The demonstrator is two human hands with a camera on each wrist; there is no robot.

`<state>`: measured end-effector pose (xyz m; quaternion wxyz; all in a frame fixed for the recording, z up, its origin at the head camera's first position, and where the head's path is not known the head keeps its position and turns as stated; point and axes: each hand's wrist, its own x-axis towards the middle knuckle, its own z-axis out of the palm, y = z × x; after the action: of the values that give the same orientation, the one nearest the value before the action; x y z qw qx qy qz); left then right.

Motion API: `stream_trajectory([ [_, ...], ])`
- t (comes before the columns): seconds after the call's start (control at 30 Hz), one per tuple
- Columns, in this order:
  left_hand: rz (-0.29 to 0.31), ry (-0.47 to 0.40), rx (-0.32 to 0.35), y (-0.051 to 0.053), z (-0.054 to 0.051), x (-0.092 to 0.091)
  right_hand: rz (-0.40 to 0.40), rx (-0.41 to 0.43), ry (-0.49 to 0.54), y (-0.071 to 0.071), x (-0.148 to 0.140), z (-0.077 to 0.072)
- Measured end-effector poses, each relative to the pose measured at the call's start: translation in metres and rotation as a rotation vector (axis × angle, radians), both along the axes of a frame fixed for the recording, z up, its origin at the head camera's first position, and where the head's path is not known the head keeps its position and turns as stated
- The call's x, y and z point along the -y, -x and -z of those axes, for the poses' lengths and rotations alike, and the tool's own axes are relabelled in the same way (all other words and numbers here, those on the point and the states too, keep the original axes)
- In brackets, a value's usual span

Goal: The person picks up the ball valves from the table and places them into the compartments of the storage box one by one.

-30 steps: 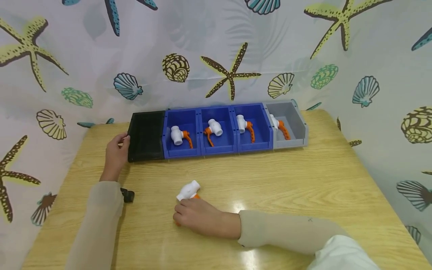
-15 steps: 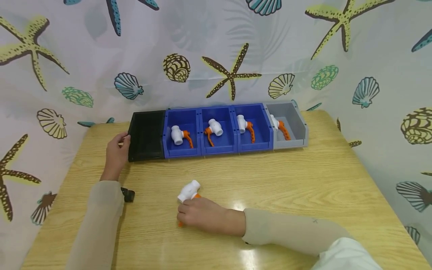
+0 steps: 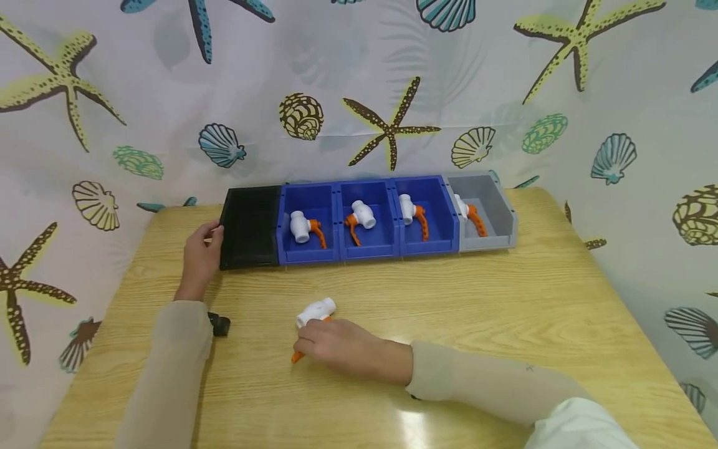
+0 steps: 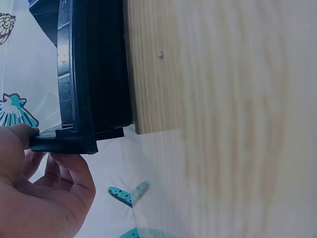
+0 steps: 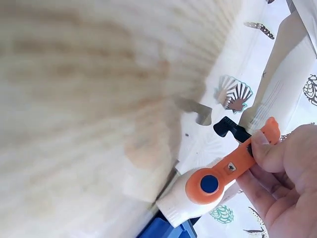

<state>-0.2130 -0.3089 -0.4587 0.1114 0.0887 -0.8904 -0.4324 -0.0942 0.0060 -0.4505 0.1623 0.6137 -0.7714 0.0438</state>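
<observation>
My right hand point(image 3: 350, 349) pinches the orange lever handle of a white ball valve point(image 3: 315, 310) over the front middle of the wooden table. In the right wrist view the thumb lies on the orange handle point(image 5: 233, 167), with fingers curled below; a blue cap marks the handle's pivot. At the far left, my left hand point(image 3: 202, 254) holds the side of a black bin point(image 3: 250, 227). The left wrist view has the thumb over the bin's rim point(image 4: 62, 141) and the fingers bent beneath it.
Right of the black bin stand three blue bins point(image 3: 310, 255) and a grey bin point(image 3: 493, 240), each with a similar valve in it. A patterned cloth point(image 3: 387, 50) hangs behind the table point(image 3: 477, 312). The left wrist bears a small black camera point(image 3: 220, 325).
My right hand has shifted slightly right and away from me with the valve, showing more of its orange handle tip. The left hand stays on the black bin; the whole view has shifted slightly.
</observation>
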Motion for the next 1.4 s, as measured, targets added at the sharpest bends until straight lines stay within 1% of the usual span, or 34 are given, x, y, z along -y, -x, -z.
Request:
stream_trajectory([
  [0.17,-0.008,-0.002,0.004,0.0,0.003,0.0,-0.034,-0.015,0.02,0.003,0.001,-0.007],
  [0.23,-0.007,0.002,0.003,0.001,0.002,0.0,-0.055,-0.047,0.029,0.006,0.002,-0.011],
  [0.3,-0.004,0.007,-0.001,0.002,0.001,0.0,-0.07,-0.097,0.017,0.009,0.004,-0.015],
  [0.43,0.003,0.008,0.002,0.002,-0.001,-0.002,-0.097,-0.244,-0.034,0.018,0.01,-0.027],
  [0.53,-0.001,0.009,0.008,0.002,-0.001,-0.002,-0.116,-0.322,-0.041,0.029,0.019,-0.039],
  [0.6,-0.006,0.011,0.009,0.003,-0.001,-0.002,-0.125,-0.344,-0.025,0.04,0.027,-0.046],
  [0.73,-0.021,0.016,0.0,0.003,-0.001,-0.002,-0.113,-0.348,0.017,0.062,0.048,-0.06],
  [0.8,-0.029,0.017,-0.001,0.003,0.0,-0.001,-0.098,-0.359,0.002,0.074,0.058,-0.063],
  [0.9,-0.036,0.013,0.002,0.001,0.001,-0.002,-0.07,-0.363,-0.062,0.089,0.07,-0.066],
  [1.03,-0.032,0.016,-0.02,0.002,0.003,-0.004,-0.043,-0.362,-0.124,0.109,0.082,-0.067],
  [1.17,-0.021,0.026,-0.06,0.007,0.003,-0.006,-0.018,-0.349,-0.15,0.131,0.094,-0.067],
  [1.3,-0.024,0.037,-0.065,0.008,0.002,-0.004,0.004,-0.349,-0.171,0.147,0.107,-0.062],
  [1.37,-0.028,0.051,-0.065,0.008,0.003,-0.003,0.021,-0.34,-0.195,0.152,0.114,-0.06],
  [1.4,-0.024,0.054,-0.066,0.008,0.003,-0.003,0.038,-0.322,-0.221,0.155,0.117,-0.058],
])
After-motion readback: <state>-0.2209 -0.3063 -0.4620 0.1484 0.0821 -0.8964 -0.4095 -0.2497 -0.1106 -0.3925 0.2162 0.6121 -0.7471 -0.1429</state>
